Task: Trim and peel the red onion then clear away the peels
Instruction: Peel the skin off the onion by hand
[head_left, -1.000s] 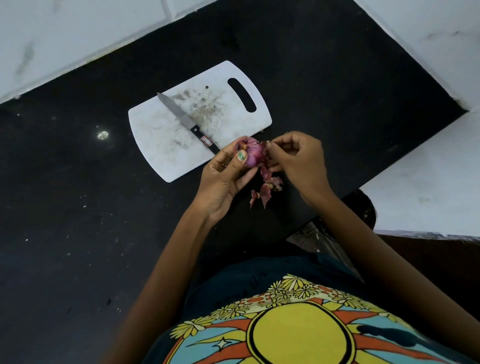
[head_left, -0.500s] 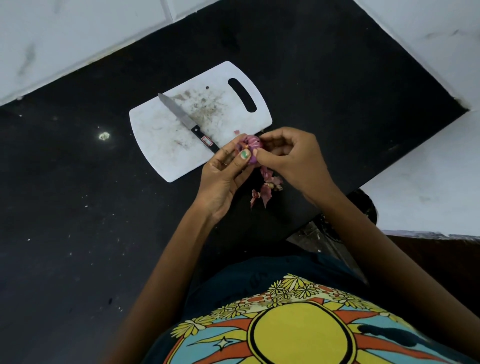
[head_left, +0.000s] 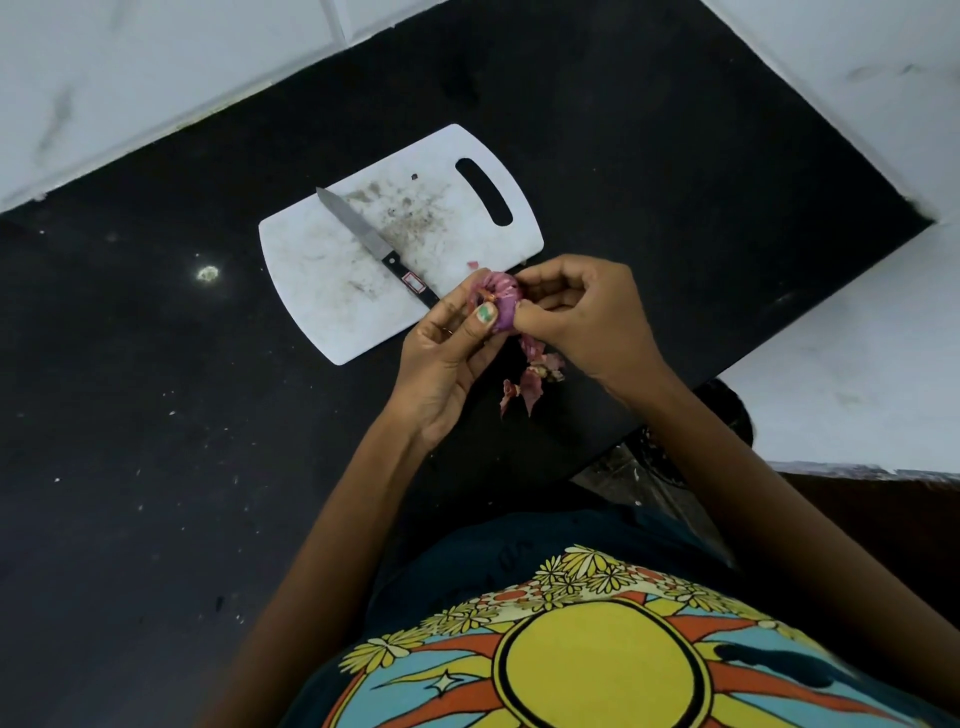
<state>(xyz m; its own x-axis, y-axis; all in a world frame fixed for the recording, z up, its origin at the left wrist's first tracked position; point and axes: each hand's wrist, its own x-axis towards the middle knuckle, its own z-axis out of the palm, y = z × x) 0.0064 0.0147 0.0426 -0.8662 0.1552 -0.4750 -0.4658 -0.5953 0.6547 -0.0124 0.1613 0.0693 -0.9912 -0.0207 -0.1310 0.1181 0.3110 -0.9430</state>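
So the red onion (head_left: 500, 301) was up off the counter, pinched between both my hands just past the near corner of the cutting board (head_left: 332, 291). My left hand (head_left: 447, 353) had it cupped from the left and below, thumb pressed on the front of it, so that hand was doing the actual holding. My right hand (head_left: 582, 317) was curled in tight from the right side, fingertips nipped on what looked like a bit of skin at the onion's edge; couldn't really tell how much skin was caught in there. It's a small round one, no real long axis to speak of, and one trimmed-looking end faced up toward me.

Peeling was only partway, I'd say, since papery bits were on it yet. A loose pile of peels (head_left: 530, 379) sat on the black counter (head_left: 156, 415) right under my right wrist, close to the counter's front edge, so a careless sweep could knock them to the floor. The knife (head_left: 374, 244) lay diagonally on the board, handle toward my left hand and nearly touching it, blade pointing away. Plenty of open counter off to the left for gathering peels.
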